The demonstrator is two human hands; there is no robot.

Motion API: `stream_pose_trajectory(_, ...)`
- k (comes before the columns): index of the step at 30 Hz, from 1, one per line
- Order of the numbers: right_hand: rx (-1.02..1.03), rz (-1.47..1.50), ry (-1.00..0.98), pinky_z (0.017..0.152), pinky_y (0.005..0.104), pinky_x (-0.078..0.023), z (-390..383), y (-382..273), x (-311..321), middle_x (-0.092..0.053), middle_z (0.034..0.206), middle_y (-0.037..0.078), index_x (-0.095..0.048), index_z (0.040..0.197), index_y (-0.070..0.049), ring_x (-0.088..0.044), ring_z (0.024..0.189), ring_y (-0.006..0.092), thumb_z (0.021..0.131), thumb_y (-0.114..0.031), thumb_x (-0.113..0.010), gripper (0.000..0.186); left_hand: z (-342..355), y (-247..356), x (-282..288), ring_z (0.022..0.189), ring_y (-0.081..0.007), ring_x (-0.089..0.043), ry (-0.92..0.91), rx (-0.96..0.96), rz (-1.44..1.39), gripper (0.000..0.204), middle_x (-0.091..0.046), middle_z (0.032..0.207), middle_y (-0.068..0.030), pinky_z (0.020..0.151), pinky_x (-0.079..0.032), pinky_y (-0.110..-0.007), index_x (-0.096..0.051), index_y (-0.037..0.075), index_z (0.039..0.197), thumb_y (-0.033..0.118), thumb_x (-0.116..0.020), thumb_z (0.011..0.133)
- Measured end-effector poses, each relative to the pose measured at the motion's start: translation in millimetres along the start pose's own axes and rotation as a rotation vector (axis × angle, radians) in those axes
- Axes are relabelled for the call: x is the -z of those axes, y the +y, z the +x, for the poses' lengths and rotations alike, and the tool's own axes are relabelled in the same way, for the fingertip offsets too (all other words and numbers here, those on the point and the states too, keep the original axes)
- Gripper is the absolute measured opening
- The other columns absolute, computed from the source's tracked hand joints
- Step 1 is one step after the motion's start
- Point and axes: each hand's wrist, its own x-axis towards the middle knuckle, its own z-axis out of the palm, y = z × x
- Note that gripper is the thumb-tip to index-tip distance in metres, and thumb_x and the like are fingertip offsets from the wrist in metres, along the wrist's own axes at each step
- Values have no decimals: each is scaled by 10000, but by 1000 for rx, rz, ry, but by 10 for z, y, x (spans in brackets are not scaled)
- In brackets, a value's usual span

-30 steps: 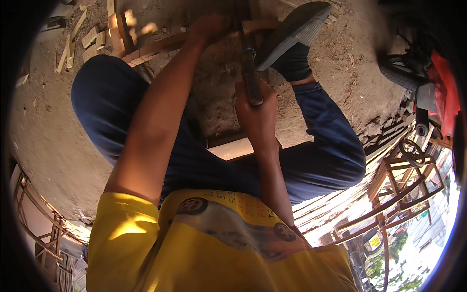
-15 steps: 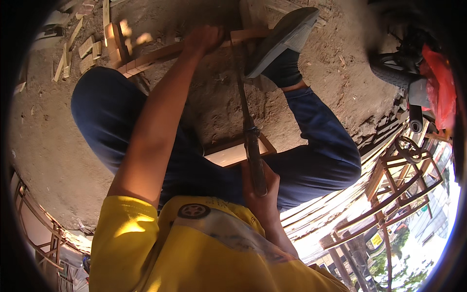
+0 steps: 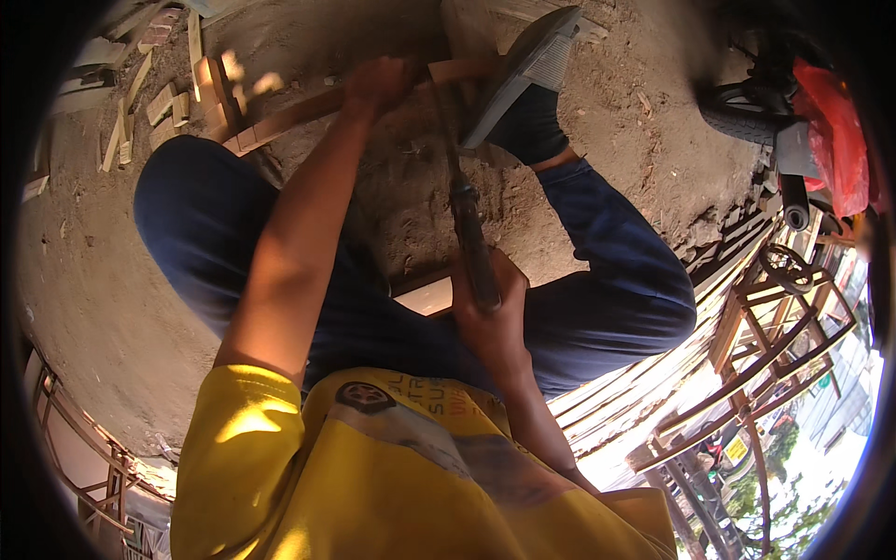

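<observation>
My right hand (image 3: pixel 495 289) grips the lower end of a long, dark saw-like tool (image 3: pixel 467 215) between my thighs. Its narrow blade reaches up to a reddish wooden piece (image 3: pixel 289 119) lying crosswise at the top of the view. My left hand (image 3: pixel 383 82) is closed on that wood, just left of the blade. My right foot in a grey shoe (image 3: pixel 523 70) rests at the wood's right end, right of the blade. A pale board (image 3: pixel 425 292) in a wooden edge lies partly hidden under my right hand and legs.
Wood offcuts (image 3: pixel 163 107) lie on the dirt floor (image 3: pixel 93 243) at upper left. A black tyre (image 3: pixel 737 117) and red plastic (image 3: pixel 831 140) are at upper right. Stacked timber and a wooden frame (image 3: pixel 775 308) stand at right, more frames (image 3: pixel 79 439) at lower left.
My right hand and the tool came down toward my body, then moved back up somewhat. My left hand sits slightly lower and further left than a second ago.
</observation>
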Motion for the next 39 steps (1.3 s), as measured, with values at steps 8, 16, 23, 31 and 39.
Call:
stream_pose_trajectory(8,79,-12,73,460,275,-325,-301,213,99,-484,559,31,-537,728,7,-398,519,48,893,-100,-615,212,53,-127,-173,800,-392,-662,98,-90,131,560,-672,831,-208,754,-526,-500,-706,107,853,403,-252,994)
stream_pose_trajectory(16,6,-22,3,472,259,-372,120,42,-6,-509,567,21,-576,790,22,-457,552,38,879,-40,-616,115,-95,-53,43,804,-400,-661,79,-166,177,526,-670,826,-220,747,-524,-514,-708,82,847,406,-313,971)
stream_pose_trajectory(23,-160,74,-47,463,267,-342,534,18,-7,-469,539,-4,-539,731,11,-406,547,23,877,-49,-627,180,111,-78,-154,890,-385,-651,70,86,94,457,-673,909,-205,800,-515,-498,-697,98,962,432,-388,924)
stream_pose_trajectory(31,3,28,-18,479,290,-355,1,-31,210,-479,555,21,-557,768,17,-400,539,37,896,-114,-610,191,275,-402,-281,977,-362,-632,-90,-71,313,402,-665,1026,-163,833,-504,-499,-688,134,1018,401,-402,926)
stream_pose_trajectory(39,45,-62,-11,464,269,-374,-32,96,192,-525,558,57,-571,777,24,-463,525,46,891,-88,-605,164,264,-281,-248,1001,-334,-630,-21,53,234,303,-659,1070,-143,810,-521,-461,-670,118,1045,275,-441,924)
